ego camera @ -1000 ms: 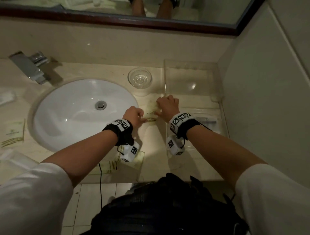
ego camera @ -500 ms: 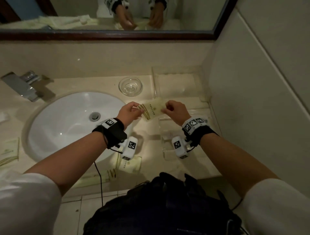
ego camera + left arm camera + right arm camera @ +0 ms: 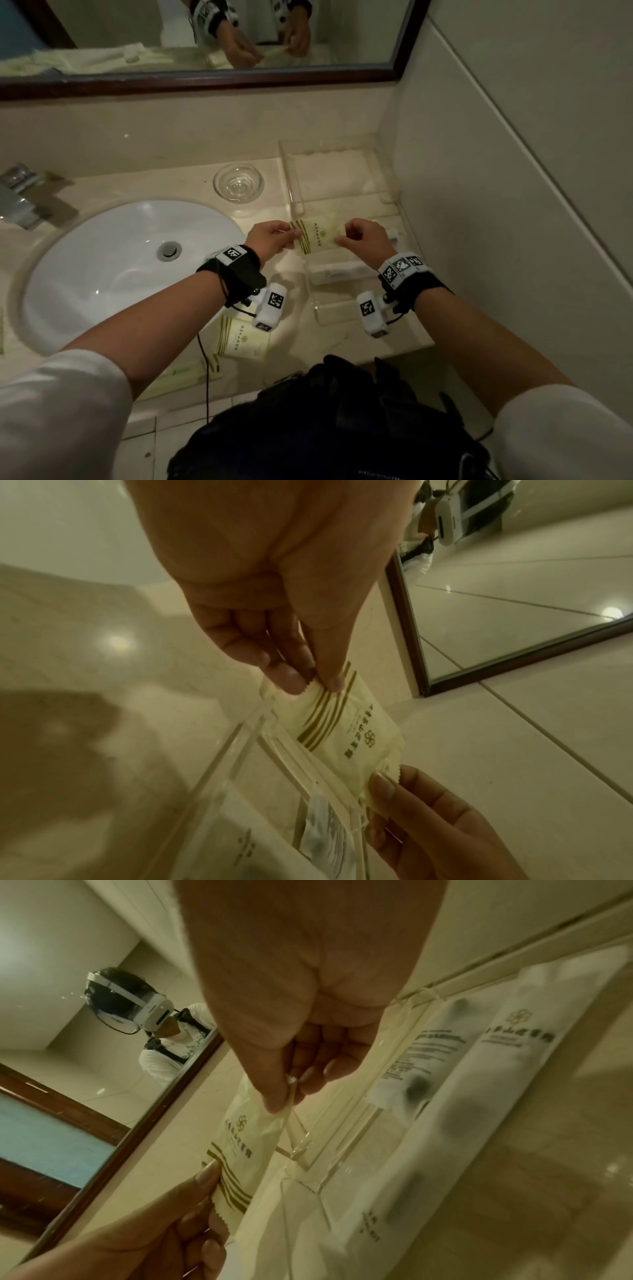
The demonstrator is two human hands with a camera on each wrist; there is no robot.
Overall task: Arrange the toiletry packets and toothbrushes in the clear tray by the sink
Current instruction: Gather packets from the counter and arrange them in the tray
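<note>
A cream toiletry packet (image 3: 317, 237) (image 3: 346, 727) (image 3: 245, 1139) with gold stripes and a flower logo hangs in the air over the left rim of the clear tray (image 3: 342, 192). My left hand (image 3: 274, 238) (image 3: 301, 680) pinches its striped end. My right hand (image 3: 359, 236) (image 3: 287, 1093) pinches the other end. Inside the tray's near compartment lie white wrapped toothbrush packets (image 3: 342, 270) (image 3: 479, 1069). Another cream packet (image 3: 243, 339) lies on the counter near its front edge, and a long wrapped packet (image 3: 185, 373) sits beside it.
A white sink basin (image 3: 123, 267) with a drain is at the left, a chrome tap (image 3: 20, 195) behind it. A small glass dish (image 3: 238, 183) stands left of the tray. The tiled wall (image 3: 513, 205) closes the right side; a framed mirror (image 3: 205, 34) hangs above.
Both hands lifted the cream packet off the counter beside the sink and carried it up over the tray's left rim; it is now held stretched between them.
</note>
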